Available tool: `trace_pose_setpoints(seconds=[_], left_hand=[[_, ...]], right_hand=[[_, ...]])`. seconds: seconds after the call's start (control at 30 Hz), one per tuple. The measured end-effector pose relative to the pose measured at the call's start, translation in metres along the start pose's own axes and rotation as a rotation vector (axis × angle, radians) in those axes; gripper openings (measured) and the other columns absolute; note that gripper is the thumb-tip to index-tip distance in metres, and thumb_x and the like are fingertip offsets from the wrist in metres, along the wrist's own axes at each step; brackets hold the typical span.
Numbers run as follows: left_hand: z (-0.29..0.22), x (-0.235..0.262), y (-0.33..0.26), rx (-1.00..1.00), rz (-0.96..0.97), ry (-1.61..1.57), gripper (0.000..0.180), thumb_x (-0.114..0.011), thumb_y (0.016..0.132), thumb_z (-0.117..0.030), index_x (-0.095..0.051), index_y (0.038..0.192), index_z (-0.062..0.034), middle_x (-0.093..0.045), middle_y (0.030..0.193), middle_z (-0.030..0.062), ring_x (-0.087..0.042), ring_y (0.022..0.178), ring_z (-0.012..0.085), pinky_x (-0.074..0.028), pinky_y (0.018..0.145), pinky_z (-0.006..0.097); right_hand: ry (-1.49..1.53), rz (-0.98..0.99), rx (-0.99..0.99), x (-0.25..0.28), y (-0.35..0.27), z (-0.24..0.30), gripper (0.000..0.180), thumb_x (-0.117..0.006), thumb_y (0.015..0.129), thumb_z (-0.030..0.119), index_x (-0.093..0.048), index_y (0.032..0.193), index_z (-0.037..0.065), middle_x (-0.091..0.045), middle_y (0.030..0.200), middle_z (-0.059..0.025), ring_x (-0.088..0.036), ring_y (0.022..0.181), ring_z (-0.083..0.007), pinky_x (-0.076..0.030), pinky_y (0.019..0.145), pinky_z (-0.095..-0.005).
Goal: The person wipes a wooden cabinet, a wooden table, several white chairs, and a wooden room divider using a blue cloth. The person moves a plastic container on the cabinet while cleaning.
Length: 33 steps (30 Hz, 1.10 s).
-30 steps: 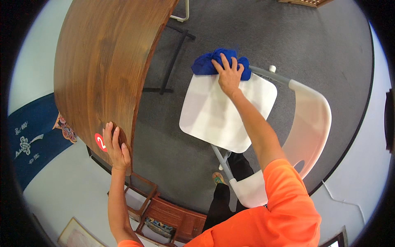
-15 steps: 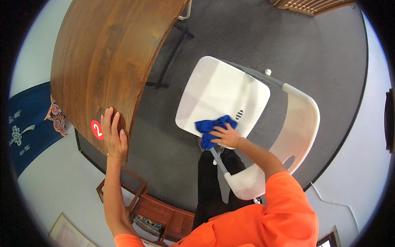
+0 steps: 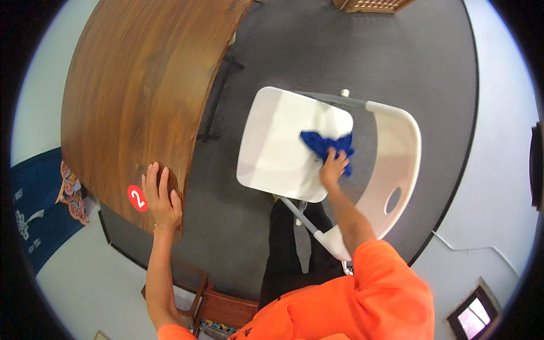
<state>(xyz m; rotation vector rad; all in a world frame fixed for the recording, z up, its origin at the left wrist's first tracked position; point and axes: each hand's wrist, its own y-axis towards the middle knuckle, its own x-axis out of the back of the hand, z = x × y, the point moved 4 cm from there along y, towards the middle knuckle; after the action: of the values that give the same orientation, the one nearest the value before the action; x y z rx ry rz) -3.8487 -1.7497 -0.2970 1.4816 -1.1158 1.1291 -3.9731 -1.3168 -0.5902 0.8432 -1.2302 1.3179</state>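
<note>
Forearms entered from the lower edge, sleeved in orange at the shoulders. Nearest, the left hand (image 3: 161, 198) lay flat on the corner of the wooden table (image 3: 136, 96), fingers extended and slightly spread, gripping nothing; the posture suggested bracing while the body leaned over, beside a round red sticker (image 3: 137, 198). Farther out, the right hand (image 3: 333, 169) pressed a crumpled blue cloth (image 3: 326, 145) against the seat of a white plastic chair (image 3: 283, 141), fingers curled over the cloth's near edge, holding it bunched near the seat's right side, toward the backrest. Beyond lay dark grey carpet (image 3: 351, 56).
</note>
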Motion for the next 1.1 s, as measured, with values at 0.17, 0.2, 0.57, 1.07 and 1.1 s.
trace_pose_setpoints(seconds=[0.17, 0.2, 0.57, 1.07, 1.1], left_hand=[[-0.005, 0.002, 0.003, -0.026, 0.002, -0.037, 0.051, -0.047, 0.087, -0.008, -0.047, 0.138, -0.0047, -0.039, 0.149, 0.0154, -0.034, 0.139, 0.0341, -0.022, 0.115, 0.053], [-0.004, 0.002, 0.000, -0.025, -0.016, -0.035, 0.051, -0.048, 0.087, -0.009, -0.048, 0.138, -0.0055, -0.039, 0.148, 0.0148, -0.034, 0.139, 0.0339, -0.022, 0.114, 0.054], [-0.002, 0.007, -0.007, -0.039, -0.090, -0.037, 0.052, -0.048, 0.088, -0.011, -0.046, 0.140, -0.0093, -0.039, 0.148, 0.0122, -0.035, 0.138, 0.0320, -0.024, 0.114, 0.053], [-0.053, 0.018, -0.025, 0.026, -0.158, -0.026, 0.048, -0.056, 0.082, -0.003, -0.049, 0.130, -0.0027, -0.041, 0.139, 0.0219, -0.040, 0.128, 0.0403, -0.032, 0.105, 0.052], [-0.077, 0.024, -0.030, 0.019, -0.178, -0.108, 0.046, -0.057, 0.080, -0.001, -0.051, 0.126, -0.0018, -0.044, 0.136, 0.0233, -0.043, 0.124, 0.0415, -0.034, 0.103, 0.052]], right_hand=[[0.355, 0.572, 0.110, -0.020, -0.046, -0.003, 0.050, -0.057, 0.074, 0.001, -0.061, 0.121, 0.018, -0.052, 0.119, -0.0247, -0.050, 0.109, -0.0459, -0.045, 0.093, -0.0484], [0.342, 0.572, 0.266, 0.011, -0.031, 0.023, 0.046, -0.056, 0.074, 0.000, -0.065, 0.115, 0.017, -0.056, 0.114, -0.0228, -0.053, 0.105, -0.0428, -0.045, 0.094, -0.0465], [-0.823, 0.279, 0.918, 0.293, 0.080, 0.072, 0.028, -0.065, 0.087, 0.020, -0.070, 0.114, 0.025, -0.057, 0.117, -0.0059, -0.047, 0.116, -0.0257, -0.042, 0.084, -0.0373], [0.036, 0.373, 1.115, 0.330, -0.176, -0.028, 0.035, -0.065, 0.075, 0.010, -0.070, 0.107, 0.024, -0.058, 0.105, -0.0059, -0.054, 0.095, -0.0289, -0.051, 0.075, -0.0397], [0.021, 0.320, 1.154, 0.341, -0.154, -0.041, 0.035, -0.068, 0.073, 0.011, -0.070, 0.106, 0.025, -0.059, 0.107, -0.0050, -0.054, 0.096, -0.0281, -0.050, 0.076, -0.0397]])
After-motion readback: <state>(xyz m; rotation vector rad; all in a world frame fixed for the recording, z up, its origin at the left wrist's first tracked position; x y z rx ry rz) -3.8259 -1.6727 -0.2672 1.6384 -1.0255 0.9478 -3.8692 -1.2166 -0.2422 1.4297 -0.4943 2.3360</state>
